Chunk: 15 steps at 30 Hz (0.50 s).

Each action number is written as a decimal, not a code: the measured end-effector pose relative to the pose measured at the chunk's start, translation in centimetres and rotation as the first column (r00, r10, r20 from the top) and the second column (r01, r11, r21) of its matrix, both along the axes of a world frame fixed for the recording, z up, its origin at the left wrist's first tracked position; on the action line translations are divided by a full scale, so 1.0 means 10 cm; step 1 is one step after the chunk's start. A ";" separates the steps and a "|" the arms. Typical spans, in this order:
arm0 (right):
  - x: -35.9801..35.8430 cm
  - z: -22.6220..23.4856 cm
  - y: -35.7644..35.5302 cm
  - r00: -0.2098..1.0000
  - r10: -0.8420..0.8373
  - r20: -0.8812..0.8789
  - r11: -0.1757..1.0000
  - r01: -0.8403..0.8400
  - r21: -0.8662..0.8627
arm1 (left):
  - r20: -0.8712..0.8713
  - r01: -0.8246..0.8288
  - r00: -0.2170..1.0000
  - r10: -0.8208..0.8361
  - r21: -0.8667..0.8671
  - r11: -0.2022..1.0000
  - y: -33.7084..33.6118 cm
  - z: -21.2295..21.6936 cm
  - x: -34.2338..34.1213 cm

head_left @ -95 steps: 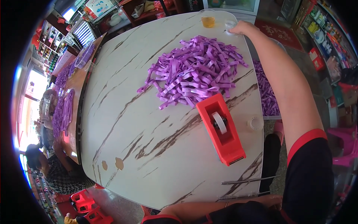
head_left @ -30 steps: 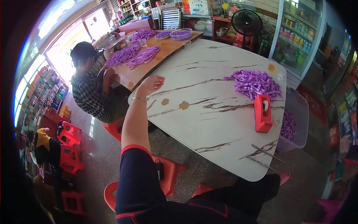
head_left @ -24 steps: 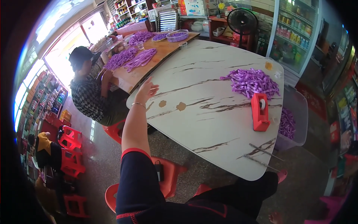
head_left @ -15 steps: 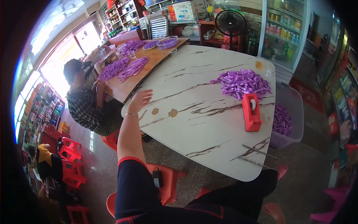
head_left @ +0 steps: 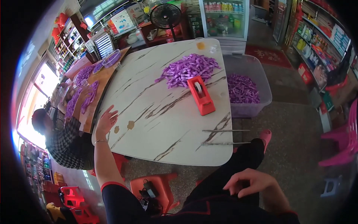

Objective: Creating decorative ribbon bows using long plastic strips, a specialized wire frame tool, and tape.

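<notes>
My left hand (head_left: 107, 121) is over the left part of the marble-patterned table (head_left: 149, 123), fingers spread and nothing in them. Two brown spots (head_left: 130, 125) mark the tabletop beside it. Low at the right, in front of the table, my right hand (head_left: 257, 183) has loosely bent fingers, with a gap between thumb and forefinger and nothing visible in it. A heap of short purple strips (head_left: 190, 69) lies on the far right part of the table. Just in front of it stands a red tape dispenser (head_left: 203, 99) with a roll. Two thin metal rods (head_left: 223, 130) jut over the right edge.
A clear plastic bin (head_left: 263, 89) of purple strips stands right of the table. At left, a person (head_left: 63, 138) sits by a wooden table (head_left: 89, 115) bearing more purple strips. A red stool (head_left: 164, 186) with black devices is below. A fan (head_left: 166, 16) and drinks fridge stand behind.
The view has swung to the right, so the table and its things sit further left. My right hand has come into view at the lower right. My left hand stays open over the table.
</notes>
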State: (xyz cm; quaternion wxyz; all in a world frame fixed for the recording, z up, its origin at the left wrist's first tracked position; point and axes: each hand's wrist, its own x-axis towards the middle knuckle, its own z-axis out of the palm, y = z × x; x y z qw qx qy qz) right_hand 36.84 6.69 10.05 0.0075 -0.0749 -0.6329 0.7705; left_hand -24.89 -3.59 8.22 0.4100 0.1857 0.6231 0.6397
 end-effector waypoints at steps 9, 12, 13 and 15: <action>-0.03 -0.09 -0.14 0.980 0.187 -0.067 0.981 -0.183 0.058 | -0.033 -0.213 0.974 0.222 0.180 0.960 -0.01 -0.21 -0.10; 0.15 -0.27 -0.20 0.998 0.026 0.065 0.997 -0.021 -0.068 | -0.136 -0.288 0.943 0.304 0.124 0.950 -0.05 -0.11 0.06; 0.20 -0.33 -0.21 0.995 -0.021 0.099 0.999 0.025 -0.038 | -0.136 -0.293 0.941 0.309 0.126 0.948 -0.08 -0.12 0.07; 0.30 -0.36 -0.21 0.988 -0.079 0.131 0.997 0.080 -0.005 | -0.308 -0.196 0.929 0.207 0.067 0.978 -0.10 -0.17 0.15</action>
